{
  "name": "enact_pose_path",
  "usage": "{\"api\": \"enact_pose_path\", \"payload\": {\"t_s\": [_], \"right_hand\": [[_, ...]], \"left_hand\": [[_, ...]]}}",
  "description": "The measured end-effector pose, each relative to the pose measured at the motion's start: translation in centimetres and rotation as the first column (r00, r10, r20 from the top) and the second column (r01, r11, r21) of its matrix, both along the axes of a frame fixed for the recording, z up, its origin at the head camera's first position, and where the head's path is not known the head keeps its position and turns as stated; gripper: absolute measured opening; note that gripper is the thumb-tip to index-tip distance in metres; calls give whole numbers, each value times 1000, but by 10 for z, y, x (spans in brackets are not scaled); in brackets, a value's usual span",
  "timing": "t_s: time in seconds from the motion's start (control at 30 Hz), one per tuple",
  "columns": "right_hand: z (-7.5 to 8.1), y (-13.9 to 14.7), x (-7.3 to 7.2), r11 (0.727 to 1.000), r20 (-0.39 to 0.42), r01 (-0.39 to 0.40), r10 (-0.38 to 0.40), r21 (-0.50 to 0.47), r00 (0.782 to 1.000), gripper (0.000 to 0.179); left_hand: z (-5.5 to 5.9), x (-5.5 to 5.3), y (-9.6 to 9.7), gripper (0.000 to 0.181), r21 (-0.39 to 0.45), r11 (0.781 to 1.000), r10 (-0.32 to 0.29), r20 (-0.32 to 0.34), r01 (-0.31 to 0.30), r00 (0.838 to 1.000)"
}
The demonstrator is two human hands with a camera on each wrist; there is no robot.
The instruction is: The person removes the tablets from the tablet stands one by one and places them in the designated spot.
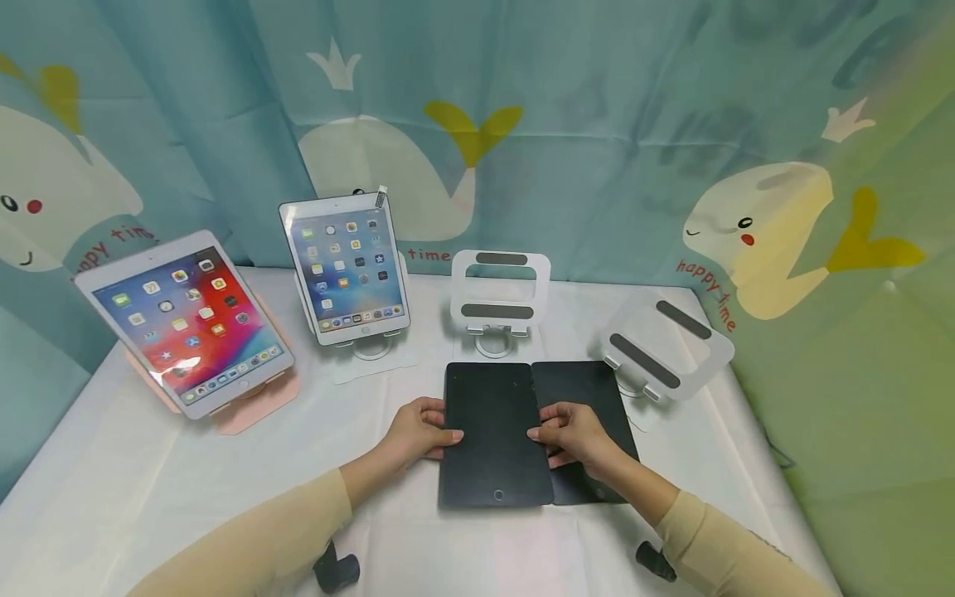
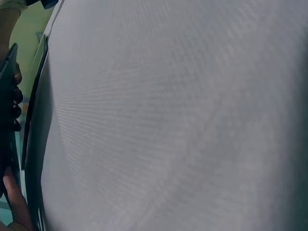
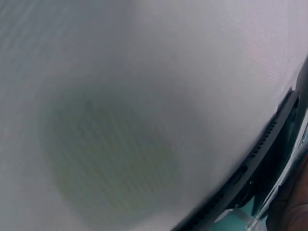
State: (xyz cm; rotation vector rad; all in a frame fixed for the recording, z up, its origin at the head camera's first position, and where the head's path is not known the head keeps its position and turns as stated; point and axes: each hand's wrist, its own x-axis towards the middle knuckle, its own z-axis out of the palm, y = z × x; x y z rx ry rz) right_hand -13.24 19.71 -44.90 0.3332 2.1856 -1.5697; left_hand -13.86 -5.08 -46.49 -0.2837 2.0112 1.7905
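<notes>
A black tablet (image 1: 496, 439) with a round home button is held between both hands. My left hand (image 1: 420, 428) pinches its left edge, thumb on the front and fingers behind. My right hand (image 1: 578, 434) pinches the opposite edge the same way. Under and beside the right hand lies a second flat black tablet-like panel (image 1: 597, 481). In the left wrist view the held tablet (image 2: 6, 106) shows at the far left, apart from a dark panel (image 2: 37, 106). A dark edge (image 3: 240, 171) with small holes and a port crosses the right wrist view.
Two lit-screen tablets stand on stands at left: one on a pink stand (image 1: 254, 406), one (image 1: 346, 265) farther back. A bare white stand (image 1: 540, 290) is behind the held tablet; another bare white stand (image 1: 701, 377) is right. A whale-print curtain (image 1: 582, 199) backs the white table (image 1: 418, 539).
</notes>
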Motion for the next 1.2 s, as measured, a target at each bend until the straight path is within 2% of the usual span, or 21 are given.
{"api": "enact_pose_path", "payload": {"t_s": [0.2, 0.43, 0.6, 0.73, 0.9, 1.0, 1.2], "right_hand": [[-3, -1, -1, 1000, -8, 7, -7, 20, 1000, 35], [11, 9, -6, 1000, -94, 11, -9, 19, 995, 24], [19, 16, -11, 1000, -89, 10, -9, 5, 996, 26], [23, 17, -13, 999, -57, 39, -40, -13, 998, 25], [30, 17, -16, 996, -65, 60, -64, -59, 996, 28], [35, 17, -18, 995, -75, 62, -68, -80, 995, 31], [41, 17, -22, 994, -86, 67, -75, -89, 993, 31]], "left_hand": [[-4, -2, -2, 57, -11, 1000, -4, -8, 4, 1000], [-10, -4, 0, 58, -46, 999, -18, -117, 12, 993], [-11, -3, 0, 53, -104, 992, -84, -152, 68, 985], [-6, -3, -4, 46, -169, 978, -152, -151, 126, 977], [-4, -5, -10, 35, -218, 963, -205, -198, 160, 959], [-6, -5, -13, 34, -212, 968, -184, -230, 135, 956], [-7, -10, -18, 38, -115, 992, -73, -250, 45, 966]]}}
